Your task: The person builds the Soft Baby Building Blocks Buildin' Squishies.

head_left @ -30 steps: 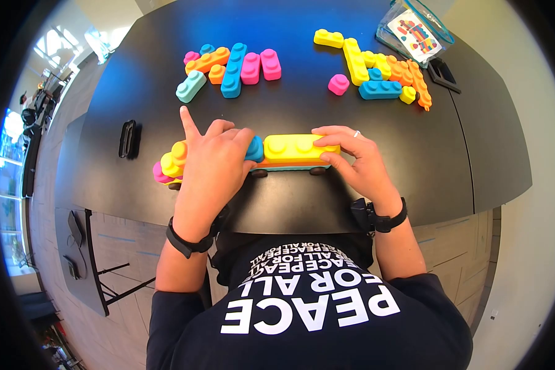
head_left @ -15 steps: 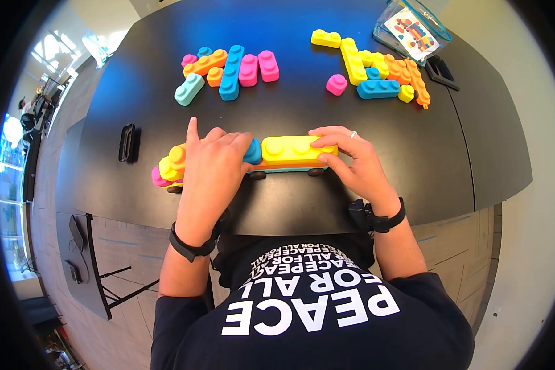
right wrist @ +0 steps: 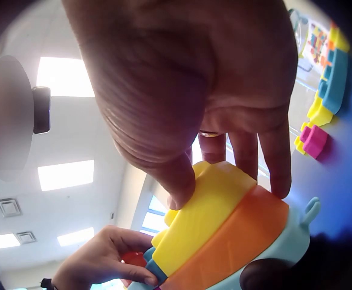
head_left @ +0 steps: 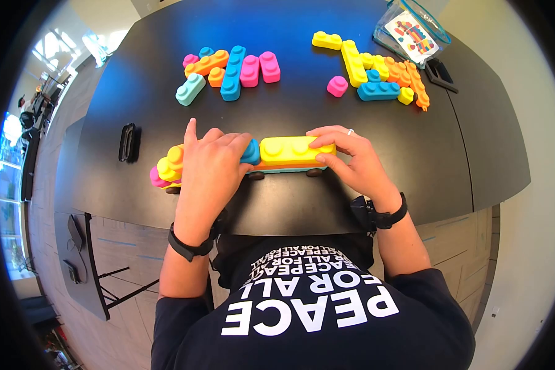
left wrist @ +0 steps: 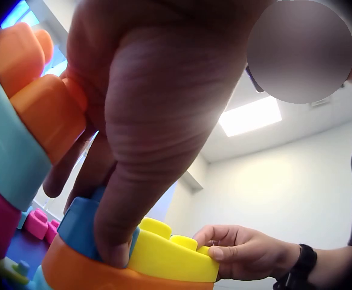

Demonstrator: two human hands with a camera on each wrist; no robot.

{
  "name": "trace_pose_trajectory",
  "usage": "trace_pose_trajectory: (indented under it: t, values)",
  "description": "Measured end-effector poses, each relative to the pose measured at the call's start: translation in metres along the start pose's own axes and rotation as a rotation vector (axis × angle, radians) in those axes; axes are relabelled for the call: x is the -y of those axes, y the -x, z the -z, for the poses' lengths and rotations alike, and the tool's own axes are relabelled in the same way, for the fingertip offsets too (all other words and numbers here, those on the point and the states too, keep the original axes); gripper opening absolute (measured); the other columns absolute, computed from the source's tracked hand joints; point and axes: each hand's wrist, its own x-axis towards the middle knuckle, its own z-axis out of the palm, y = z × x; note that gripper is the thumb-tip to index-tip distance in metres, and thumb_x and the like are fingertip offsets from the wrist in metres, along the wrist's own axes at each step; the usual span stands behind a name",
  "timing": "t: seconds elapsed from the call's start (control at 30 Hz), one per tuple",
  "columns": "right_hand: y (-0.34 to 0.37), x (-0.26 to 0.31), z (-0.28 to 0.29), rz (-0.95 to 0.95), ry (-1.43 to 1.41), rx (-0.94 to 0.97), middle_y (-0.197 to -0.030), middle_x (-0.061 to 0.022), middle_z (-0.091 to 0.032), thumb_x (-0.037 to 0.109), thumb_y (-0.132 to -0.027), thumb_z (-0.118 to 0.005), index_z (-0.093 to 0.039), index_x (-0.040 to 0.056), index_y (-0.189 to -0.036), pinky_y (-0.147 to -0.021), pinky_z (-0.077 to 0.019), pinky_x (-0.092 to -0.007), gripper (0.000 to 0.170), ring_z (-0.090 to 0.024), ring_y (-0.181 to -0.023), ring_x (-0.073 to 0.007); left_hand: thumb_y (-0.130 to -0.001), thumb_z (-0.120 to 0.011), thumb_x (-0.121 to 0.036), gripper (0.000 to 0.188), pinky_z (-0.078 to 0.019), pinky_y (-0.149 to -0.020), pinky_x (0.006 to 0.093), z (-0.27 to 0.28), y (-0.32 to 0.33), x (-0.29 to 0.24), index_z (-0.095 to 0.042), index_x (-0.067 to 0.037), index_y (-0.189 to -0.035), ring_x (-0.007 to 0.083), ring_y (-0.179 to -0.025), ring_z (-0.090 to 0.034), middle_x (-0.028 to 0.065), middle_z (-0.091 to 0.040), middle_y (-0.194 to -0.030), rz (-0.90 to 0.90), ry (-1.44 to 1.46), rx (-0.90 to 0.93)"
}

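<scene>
A long toy vehicle of soft building blocks lies across the table in front of me. My left hand (head_left: 213,163) pinches a blue block (left wrist: 82,226) in its middle between thumb and fingers, with the outermost finger stretched forward. Right beside that block sits a long yellow block (head_left: 287,150), its right end held by my right hand (head_left: 354,160), thumb on the near side and fingers over the far side. Under both runs an orange block (right wrist: 236,241) on a light teal base (right wrist: 293,235) with dark wheels. Yellow and pink blocks (head_left: 158,177) form the left end, partly hidden by my left hand.
Loose blocks lie farther back: a blue bar (head_left: 232,74) among several others on the left, a yellow bar (head_left: 353,63) among more on the right. A clear bag (head_left: 413,34) stands at the back right. A black case (head_left: 127,143) sits on the left.
The block vehicle and both hands have shifted slightly to the left. The left hand's outstretched finger has come down a little. Both hands keep their hold.
</scene>
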Motion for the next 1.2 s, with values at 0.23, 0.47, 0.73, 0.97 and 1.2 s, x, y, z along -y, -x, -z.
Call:
trace_pose_trajectory:
  t: [0.23, 0.47, 0.73, 0.97, 1.2]
  values:
    - [0.001, 0.000, -0.002, 0.014, 0.004, -0.020, -0.138, -0.0144, -0.086, 0.002, -0.103, -0.085, -0.082, 0.0059, -0.124, -0.113, -0.0593, -0.0451, 0.021, -0.080, -0.127, -0.0362, -0.083, -0.105, -0.022, 0.069, -0.0435, -0.135, 0.0712, 0.012, -0.003, 0.001, -0.080, -0.011, -0.146, 0.0316, -0.128, -0.078, 0.0077, -0.086, -0.137, -0.059, -0.029, 0.143]
    - [0.001, -0.001, -0.001, 0.012, -0.002, -0.013, -0.138, -0.0146, -0.086, 0.003, -0.103, -0.086, -0.082, 0.0061, -0.123, -0.113, -0.0595, -0.0452, 0.021, -0.080, -0.127, -0.0356, -0.087, -0.103, -0.032, 0.099, -0.0603, -0.119, 0.0557, 0.097, -0.125, 0.044, -0.060, -0.003, -0.172, 0.0458, -0.143, -0.074, 0.0250, -0.071, -0.166, -0.431, 0.112, 0.199]
    - [0.002, 0.000, -0.001, -0.010, -0.044, -0.022, -0.138, -0.0135, -0.086, 0.003, -0.103, -0.086, -0.083, 0.0068, -0.124, -0.111, -0.0601, -0.0439, 0.022, -0.080, -0.124, -0.0346, -0.093, -0.104, -0.035, 0.110, -0.0610, -0.123, 0.0569, -0.001, -0.296, 0.045, -0.047, -0.009, -0.183, 0.0444, -0.154, -0.069, 0.0217, -0.068, -0.172, 0.083, -0.057, 0.492]
    - [0.004, -0.003, -0.004, -0.008, -0.080, -0.043, -0.137, -0.0137, -0.086, 0.003, -0.103, -0.087, -0.083, 0.0066, -0.124, -0.109, -0.0605, -0.0440, 0.022, -0.081, -0.123, -0.0350, -0.084, -0.102, 0.006, 0.116, -0.0648, -0.119, 0.0561, -0.070, -0.281, 0.054, -0.054, -0.028, -0.184, 0.0417, -0.152, -0.072, 0.0158, -0.071, -0.171, 0.155, -0.103, 0.777]
    - [0.004, -0.005, 0.000, -0.001, -0.033, 0.012, -0.143, -0.0141, -0.083, 0.000, -0.106, -0.083, -0.084, 0.0058, -0.127, -0.115, -0.0611, -0.0428, 0.022, -0.078, -0.132, -0.0318, -0.080, -0.101, 0.013, 0.112, -0.0661, -0.118, 0.0574, -0.083, -0.273, 0.057, -0.062, -0.028, -0.178, 0.0410, -0.153, -0.072, 0.0141, -0.070, -0.173, 0.138, -0.105, 0.638]
